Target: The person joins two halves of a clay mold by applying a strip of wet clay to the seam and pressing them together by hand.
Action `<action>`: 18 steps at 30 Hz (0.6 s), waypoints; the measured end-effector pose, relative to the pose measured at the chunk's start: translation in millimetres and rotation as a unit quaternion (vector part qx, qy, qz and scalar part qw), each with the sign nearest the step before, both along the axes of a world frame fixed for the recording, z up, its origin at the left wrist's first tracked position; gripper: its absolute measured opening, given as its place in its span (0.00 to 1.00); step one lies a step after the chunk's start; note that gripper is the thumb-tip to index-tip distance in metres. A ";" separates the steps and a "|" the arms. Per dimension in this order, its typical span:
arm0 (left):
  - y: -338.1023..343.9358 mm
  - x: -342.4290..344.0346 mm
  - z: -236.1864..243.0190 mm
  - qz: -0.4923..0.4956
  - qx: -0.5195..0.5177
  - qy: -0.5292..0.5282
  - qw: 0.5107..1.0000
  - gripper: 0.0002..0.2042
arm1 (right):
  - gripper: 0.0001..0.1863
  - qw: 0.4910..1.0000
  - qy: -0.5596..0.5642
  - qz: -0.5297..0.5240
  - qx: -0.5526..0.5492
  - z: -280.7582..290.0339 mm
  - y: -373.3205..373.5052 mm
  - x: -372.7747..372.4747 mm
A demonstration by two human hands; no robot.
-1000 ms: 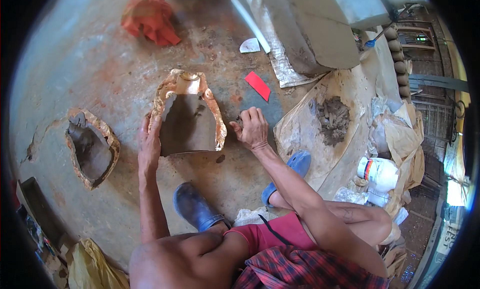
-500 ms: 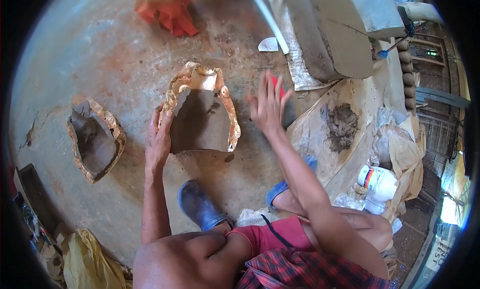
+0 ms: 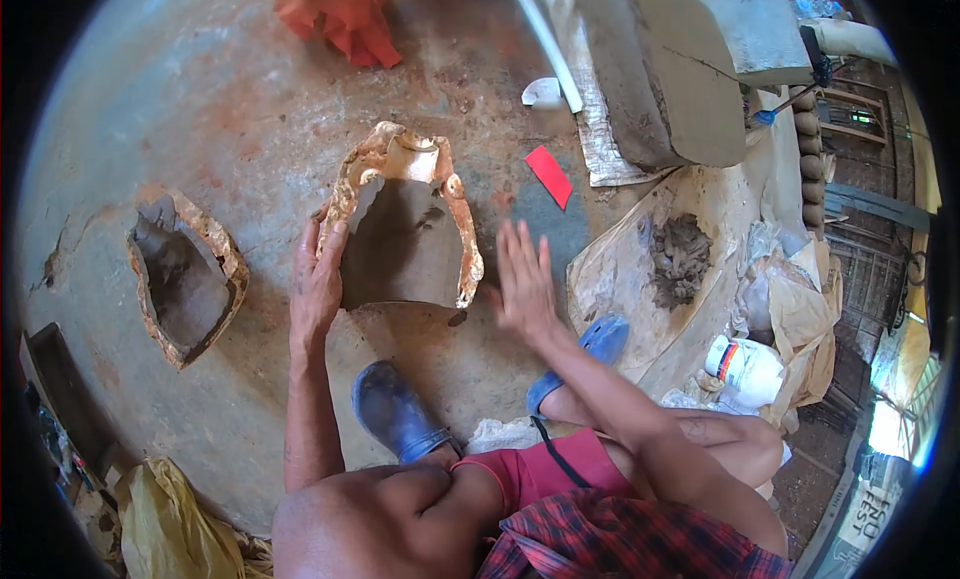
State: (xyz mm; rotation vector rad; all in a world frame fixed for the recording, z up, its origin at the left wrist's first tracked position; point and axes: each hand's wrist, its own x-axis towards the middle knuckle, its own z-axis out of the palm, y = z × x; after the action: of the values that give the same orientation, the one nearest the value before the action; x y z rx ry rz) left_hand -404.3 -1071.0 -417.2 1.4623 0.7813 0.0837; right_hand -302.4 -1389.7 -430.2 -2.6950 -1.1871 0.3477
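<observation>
A plaster mould (image 3: 467, 241), stained orange-brown and lined with a smooth sheet of grey clay (image 3: 395, 249), rests on the floor in front of me. Along its left wall my left hand (image 3: 320, 269) grips it, thumb by the rim and fingers outside. Just right of the mould, my right hand (image 3: 525, 284) is open and empty, its fingers stretched out over the floor. Beyond that hand lies a flat red strip (image 3: 549, 177). Farther left sits a second, smaller mould (image 3: 235, 269), pointed at its near end, with grey clay (image 3: 180, 279) inside.
A large clay block (image 3: 690, 89) stands on a pale sheet at the far right, beside a white stick (image 3: 548, 49) and a small white piece (image 3: 542, 92). Clay scraps (image 3: 682, 259) lie on a cloth. A white tub (image 3: 748, 371) and red plastic (image 3: 345, 19) are also around.
My right hand has let go of the red strip, which now lies on the floor, and has come back nearer to me beside the mould. My left hand stays on the mould.
</observation>
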 end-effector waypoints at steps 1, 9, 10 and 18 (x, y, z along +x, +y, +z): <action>0.0 -0.5 0.4 -0.001 0.002 0.001 1.000 0.26 | 0.49 0.997 -0.056 -0.014 -0.044 -0.2 23.1 28.5; 6.1 -0.2 17.0 -0.023 0.012 0.041 0.999 0.26 | 0.48 0.979 -0.138 -0.153 0.013 -16.3 77.8 105.3; 6.4 -1.7 11.0 -0.019 0.011 0.039 0.999 0.26 | 0.46 0.985 -0.123 -0.114 -0.028 -18.7 60.7 65.1; 3.0 -2.4 2.8 0.002 0.002 0.007 1.000 0.26 | 0.38 0.998 -0.046 -0.002 -0.030 17.4 -27.7 -16.7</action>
State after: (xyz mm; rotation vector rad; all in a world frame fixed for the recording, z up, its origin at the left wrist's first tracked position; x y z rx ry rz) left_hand -406.7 -1068.0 -414.4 1.4674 0.7957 0.0770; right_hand -319.2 -1417.4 -412.8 -2.7922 -1.2138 0.2661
